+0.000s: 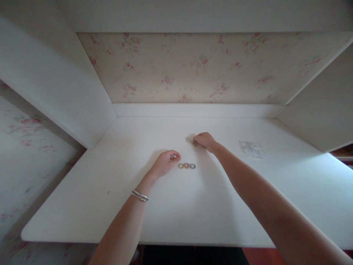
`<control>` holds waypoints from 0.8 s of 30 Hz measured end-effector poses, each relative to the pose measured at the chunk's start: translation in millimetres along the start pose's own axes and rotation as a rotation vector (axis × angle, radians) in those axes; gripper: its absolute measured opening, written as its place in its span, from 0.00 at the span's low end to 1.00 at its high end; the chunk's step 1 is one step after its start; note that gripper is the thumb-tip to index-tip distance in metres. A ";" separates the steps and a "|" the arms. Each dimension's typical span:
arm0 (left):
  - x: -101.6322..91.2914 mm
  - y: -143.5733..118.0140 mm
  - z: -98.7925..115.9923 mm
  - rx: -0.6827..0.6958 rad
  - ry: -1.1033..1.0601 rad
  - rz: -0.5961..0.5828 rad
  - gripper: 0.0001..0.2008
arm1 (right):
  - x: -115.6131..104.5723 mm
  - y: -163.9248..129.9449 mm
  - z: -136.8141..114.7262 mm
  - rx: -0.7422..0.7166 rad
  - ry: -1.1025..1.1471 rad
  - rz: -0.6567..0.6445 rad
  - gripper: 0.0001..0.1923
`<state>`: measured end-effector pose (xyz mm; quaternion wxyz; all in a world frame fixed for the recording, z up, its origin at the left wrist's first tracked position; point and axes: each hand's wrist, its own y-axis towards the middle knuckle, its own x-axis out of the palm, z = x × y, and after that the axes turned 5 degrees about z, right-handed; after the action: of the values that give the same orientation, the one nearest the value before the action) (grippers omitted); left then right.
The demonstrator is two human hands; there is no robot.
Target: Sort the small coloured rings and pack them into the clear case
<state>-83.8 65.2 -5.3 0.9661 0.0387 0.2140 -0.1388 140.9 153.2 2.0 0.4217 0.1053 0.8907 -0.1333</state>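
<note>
Forearms (256, 191): closest, over the tabletop (179, 217)
Left hand (164, 162): loosely pinched, can't tell if it's holding anything
Three-ring row (189, 166): sideways, just right of left hand (nearer one)
Right hand (203, 140): curled at small rings (195, 145), grip unclear

Counter (165, 217): white, flat; rounded corner (24, 234) approx. 8 o'clock. Nr. ctr., side by side along 9-to-3 o'clock line: yellow ring (178, 166), pinkish ring (184, 166), grey ring (194, 166). From these: small rings (196, 144), partly hidden, approx. 12 o'clock; clear plastic bag (251, 149) betw. 2 & 3; thin dark mark (108, 192) approx. 8.
</note>
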 end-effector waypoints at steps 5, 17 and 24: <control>-0.6 -0.2 0.8 0.018 0.013 0.002 0.13 | -6.4 -9.8 5.9 -0.003 0.136 0.012 0.14; 0.8 -0.2 3.0 0.037 0.090 0.007 0.13 | -15.7 -102.2 46.3 -0.228 0.279 -0.141 0.12; 1.6 -2.8 6.5 0.054 0.101 0.027 0.12 | -4.3 -115.5 45.1 -0.372 0.182 -0.063 0.09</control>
<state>-80.6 61.3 -0.1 0.9545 0.0747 0.2579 -0.1296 141.6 29.3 -5.0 0.3471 0.0095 0.9373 0.0306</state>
